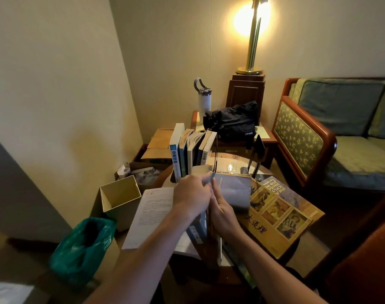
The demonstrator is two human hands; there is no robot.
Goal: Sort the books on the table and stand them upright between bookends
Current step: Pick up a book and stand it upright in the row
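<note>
2 hands hold 1 grey book [234, 189] clear of the pile.
Left hand [191, 195] pinches its top edge and right hand [222, 212] grips it below for steadiness; the upright row [192, 150] stands just beyond the left hand, the bookend [258, 150] beyond the right.

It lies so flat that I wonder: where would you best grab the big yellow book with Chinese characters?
Take the yellow book by its right edge, coming from the right. It lies flat, but that edge seems to jut past the table, so fingers could slip under. Its far left corner is hidden behind the grey book.
</note>
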